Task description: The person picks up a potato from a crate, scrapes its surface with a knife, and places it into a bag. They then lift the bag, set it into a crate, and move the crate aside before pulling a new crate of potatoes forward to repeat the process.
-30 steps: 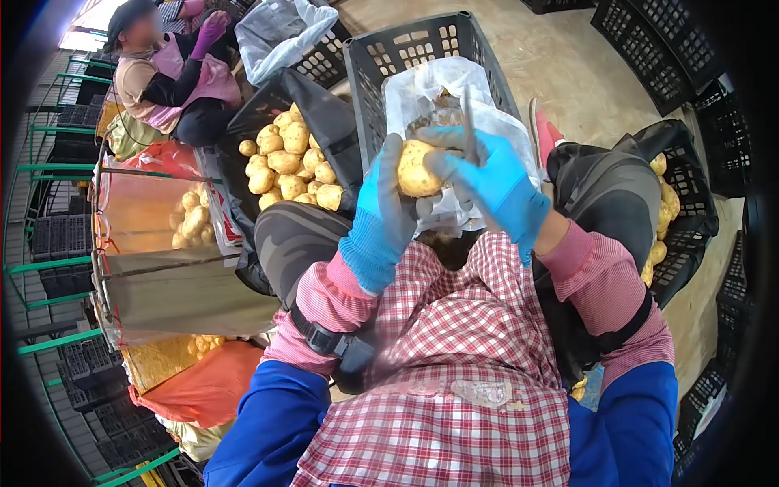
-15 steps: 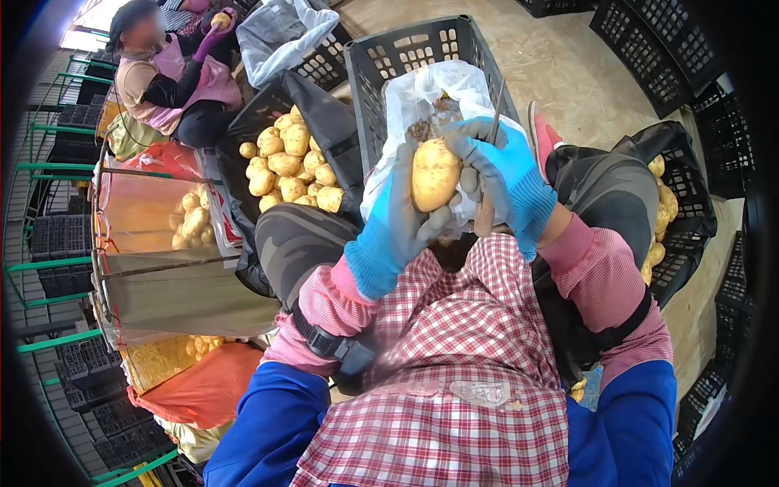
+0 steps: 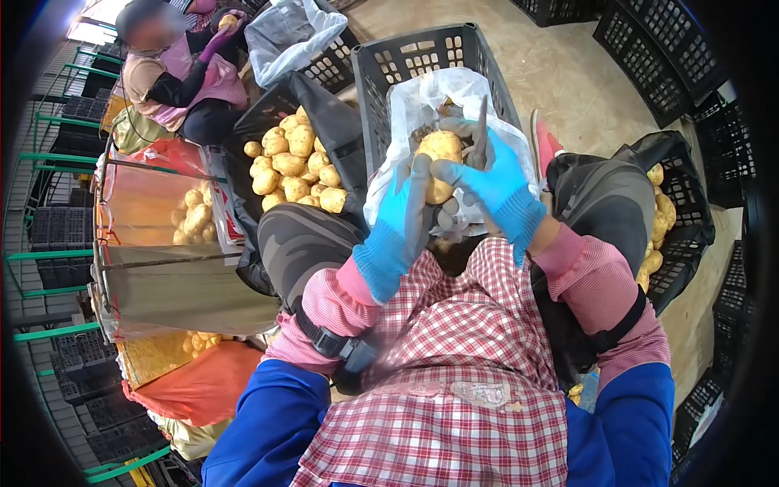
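A pale yellow potato is between my two gloved hands, above the white-lined crate. My left hand is closed around its left and lower side, in a blue glove with grey fingers. On the other side my right hand, gloved alike, rests its thumb on the potato. In that right hand is a dark pointed tool, its tip sticking up past the fingers; whether it is a knife or scissors I cannot make out. Under the hands, a white plastic liner in the black crate holds dark scraps.
A black-lined crate of potatoes stands left of my knees. Another potato crate is at my right. A co-worker sits at the upper left holding a potato. Stacked black crates line the upper right.
Both hands and the potato have moved slightly forward over the lined crate. My right thumb now lies across the potato's front, and the tool's pointed part shows more plainly.
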Motion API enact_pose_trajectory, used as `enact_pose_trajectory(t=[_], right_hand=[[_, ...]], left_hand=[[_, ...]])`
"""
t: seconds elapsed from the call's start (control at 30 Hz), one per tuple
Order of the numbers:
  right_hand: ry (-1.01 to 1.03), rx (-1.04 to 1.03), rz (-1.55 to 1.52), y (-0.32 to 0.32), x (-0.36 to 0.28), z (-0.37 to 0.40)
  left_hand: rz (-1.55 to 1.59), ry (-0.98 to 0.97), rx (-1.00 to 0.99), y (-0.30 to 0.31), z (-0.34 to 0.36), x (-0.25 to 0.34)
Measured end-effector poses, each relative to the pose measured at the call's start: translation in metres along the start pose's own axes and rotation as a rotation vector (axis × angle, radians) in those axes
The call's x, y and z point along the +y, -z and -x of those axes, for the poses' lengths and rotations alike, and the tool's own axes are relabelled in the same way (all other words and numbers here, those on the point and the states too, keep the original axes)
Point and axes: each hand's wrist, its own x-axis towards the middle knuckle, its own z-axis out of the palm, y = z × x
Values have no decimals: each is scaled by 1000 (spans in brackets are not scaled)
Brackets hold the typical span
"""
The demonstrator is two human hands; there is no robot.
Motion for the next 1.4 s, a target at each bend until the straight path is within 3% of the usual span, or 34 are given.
enact_pose_trajectory(t=[0.1,0.23,0.3,0.4,0.47,0.57,0.6,0.63,0.67,0.77,0.8,0.83,0.9,0.93,1.0,1.03,1.1,1.13,1.17,1.2,1.23,1.27,1.3,1.33,1.4], right_hand=[[-198,-74,-21,11,-16,-3],[-317,-17,44,12,-25,-4],[-299,-28,11,9,-24,-2],[-163,-106,-16,0,-16,6],[-121,-124,-72,-5,-22,8],[-202,-135,-56,-3,-27,7],[-141,-89,66,1,-25,8],[-29,-92,209,12,-14,4],[83,-78,353,23,-4,3],[-258,14,108,26,20,-12],[-286,56,191,39,29,-13],[-58,46,284,47,47,-16],[-169,-65,304,47,27,-15],[-258,-58,281,43,16,-13],[-442,-40,226,30,1,-9],[-386,-89,231,36,16,-14],[-310,-131,287,56,40,-13],[-310,-127,124,58,35,3],[-317,-84,-22,38,4,3],[-201,-184,167,42,-12,-8],[139,-358,645,56,-31,-14],[194,-369,740,64,-50,-23],[169,-354,738,74,-64,-28],[-352,-53,128,71,-74,-44],[-253,59,107,82,-85,-55]], left_hand=[[-320,-26,-55,5,10,14],[-250,-23,-152,16,10,13],[-146,-26,-171,16,12,11],[-599,-203,4,14,15,20],[-622,-351,43,16,13,18],[-547,-382,63,19,8,13],[-506,-365,68,22,6,11],[-253,-273,36,33,-5,-18],[-191,-305,140,39,-14,-28],[-116,-364,289,47,-24,-43],[7,-396,257,42,-15,-18],[167,-412,224,47,-3,16],[503,-369,250,67,35,105],[-7,-531,118,124,53,140],[53,-785,236,167,77,233],[19,-921,300,187,90,281],[21,-906,310,263,104,379],[-4,-944,361,289,114,421],[-15,-949,417,293,111,447],[-37,-951,474,286,104,464],[-65,-934,508,263,86,467],[-141,-889,479,228,63,444],[-211,-793,437,194,40,417],[-586,-790,143,164,11,355],[-753,-501,-148,117,-45,234]])
